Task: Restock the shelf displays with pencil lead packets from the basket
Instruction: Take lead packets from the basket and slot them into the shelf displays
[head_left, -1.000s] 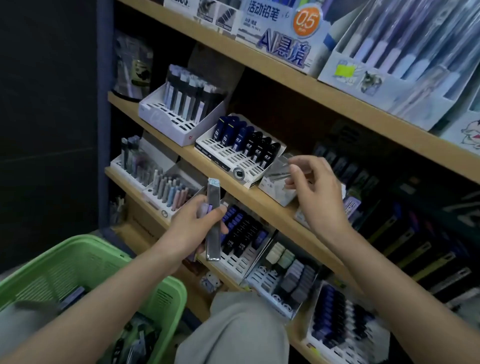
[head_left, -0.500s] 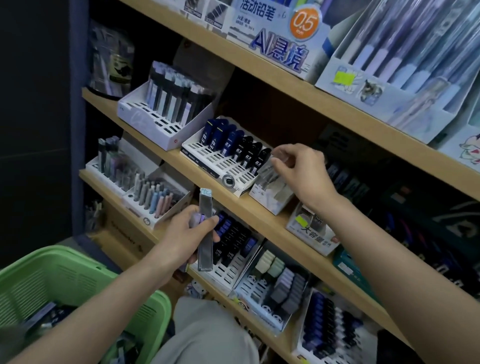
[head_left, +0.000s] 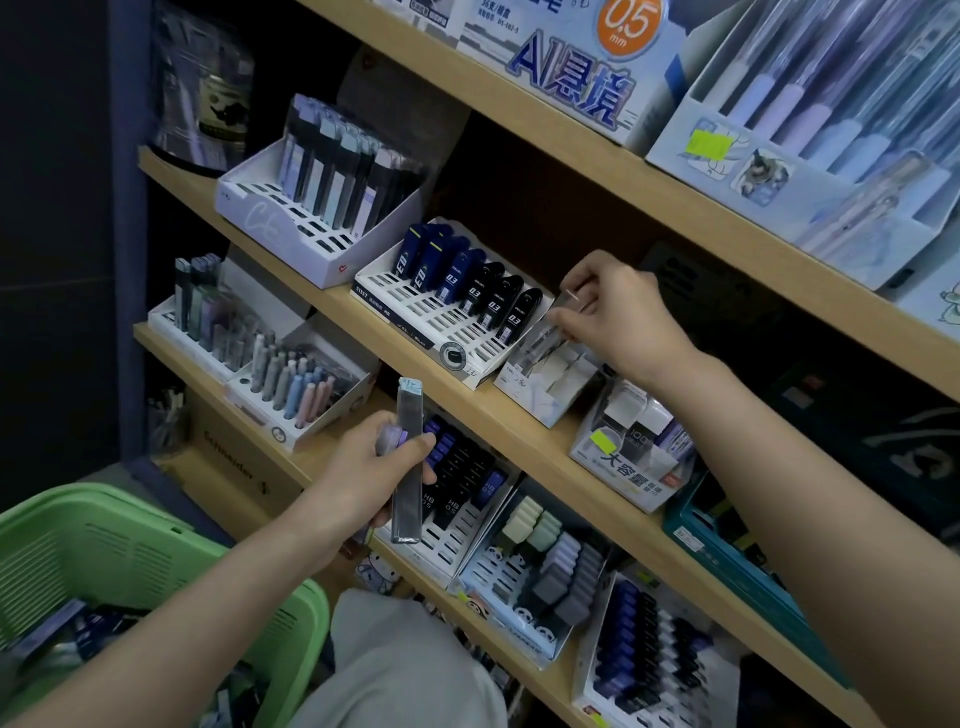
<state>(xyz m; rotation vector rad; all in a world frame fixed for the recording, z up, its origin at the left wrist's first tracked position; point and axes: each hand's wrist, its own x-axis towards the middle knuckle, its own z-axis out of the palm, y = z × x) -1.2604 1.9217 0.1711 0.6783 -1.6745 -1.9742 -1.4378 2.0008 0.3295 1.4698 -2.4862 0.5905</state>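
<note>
- Hands: the left hand (head_left: 371, 470) curls round a long, grey, see-through pencil lead packet (head_left: 407, 467) and holds it upright in front of the lower shelf displays. The thumb lies across the packet's front.
- More packets (head_left: 388, 440), showing some purple, sit behind the long one in the same grip; their number cannot be told.
- The right hand (head_left: 621, 314) reaches up to the middle shelf (head_left: 410, 364) and pinches a clear packet (head_left: 543, 332) between thumb and fingertips.
- That clear packet is tilted, with its lower end down at the small white display box (head_left: 550, 397). Whether it sits in a slot cannot be told.
- The box stands just beside a white tray (head_left: 415, 312) with a back row of dark blue and black lead cases, its front slots bare.
- The green basket (head_left: 130, 540) sits at the lower left, under the left forearm, with blurred loose packets (head_left: 57, 623) in its bottom.
- A knee in grey cloth (head_left: 405, 660) shows between the two forearms.
</note>
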